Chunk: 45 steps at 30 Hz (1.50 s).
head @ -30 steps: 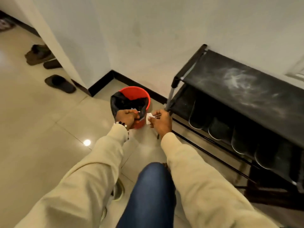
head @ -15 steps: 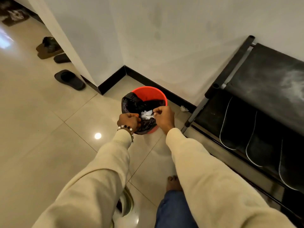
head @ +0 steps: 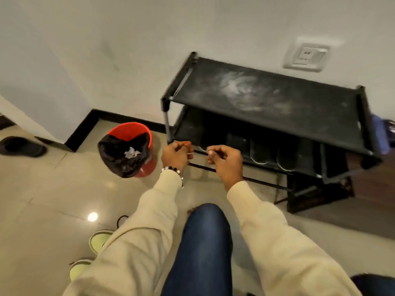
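Your left hand [head: 177,155] and right hand [head: 225,162] both have fingers curled in; too blurry to tell if they're pinching anything; shoe rack [head: 267,99] sits right behind your fingers; red bin [head: 130,130] with crumpled paper [head: 131,151] just left of them.

The left sleeve [head: 136,242] and right sleeve [head: 277,242] are long, loose, softly creased cream cloth. Their ribbed cuffs end just short of the left hand [head: 176,154] and right hand [head: 226,161]. A bracelet [head: 172,169] of black and white beads circles the left wrist. Dark blue jeans [head: 205,242] cover the leg.
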### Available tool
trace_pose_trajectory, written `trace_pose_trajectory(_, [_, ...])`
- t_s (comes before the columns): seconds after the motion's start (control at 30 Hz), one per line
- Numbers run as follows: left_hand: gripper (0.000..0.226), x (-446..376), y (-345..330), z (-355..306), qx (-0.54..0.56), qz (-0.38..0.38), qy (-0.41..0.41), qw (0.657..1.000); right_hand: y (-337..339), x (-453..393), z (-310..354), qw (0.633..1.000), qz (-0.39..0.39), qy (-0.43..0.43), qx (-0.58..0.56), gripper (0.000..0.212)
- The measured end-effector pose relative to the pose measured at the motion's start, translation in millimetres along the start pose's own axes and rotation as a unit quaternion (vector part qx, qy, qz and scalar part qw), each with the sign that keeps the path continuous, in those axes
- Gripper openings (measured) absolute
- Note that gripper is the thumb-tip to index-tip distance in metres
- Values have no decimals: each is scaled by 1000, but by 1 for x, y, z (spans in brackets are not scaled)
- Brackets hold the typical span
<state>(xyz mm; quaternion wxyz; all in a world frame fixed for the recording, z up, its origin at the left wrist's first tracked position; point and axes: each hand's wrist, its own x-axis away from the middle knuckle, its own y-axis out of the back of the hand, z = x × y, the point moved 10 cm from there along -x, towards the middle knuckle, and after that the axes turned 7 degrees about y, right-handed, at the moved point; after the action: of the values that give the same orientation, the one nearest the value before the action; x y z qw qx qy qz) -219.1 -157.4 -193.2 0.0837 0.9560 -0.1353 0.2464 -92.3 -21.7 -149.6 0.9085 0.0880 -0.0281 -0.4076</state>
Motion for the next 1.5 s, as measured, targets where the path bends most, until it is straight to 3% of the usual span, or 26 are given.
trace_pose_trajectory(0.23, [16, 141, -192, 12, -122, 211, -47, 969, 231, 76, -28, 980, -189, -56, -15, 19])
trace_pose_trajectory(0.37, [19, 227, -294, 45, -150, 294, -37, 943, 345, 127, -44, 959, -268, -82, -33, 11])
trace_pose_trajectory(0.53, [18, 341, -403, 96, -203, 390, -43, 897, 472, 202, -58, 931, -353, -98, 4, 12])
trace_pose_trajectory(0.73, [16, 474, -492, 174, -265, 510, -29, 818, 579, 316, -108, 861, -480, -165, 33, 11])
trace_pose_trajectory(0.9, [16, 537, -513, 282, -329, 541, 117, 765, 608, 411, -185, 800, -542, -257, -6, 13])
trace_pose_trajectory(1.03, [19, 544, -498, 375, -417, 518, 164, 728, 600, 473, -253, 756, -545, -363, -8, 12])
trace_pose_trajectory(1.17, [22, 521, -476, 481, -567, 475, 127, 661, 571, 528, -338, 714, -487, -502, 8, 18])
trace_pose_trajectory(1.3, [27, 506, -448, 536, -659, 463, 77, 588, 531, 569, -407, 664, -433, -609, -6, 27])
trace_pose_trajectory(1.5, [34, 467, -423, 595, -726, 450, 82, 514, 485, 581, -477, 651, -310, -693, -13, 41])
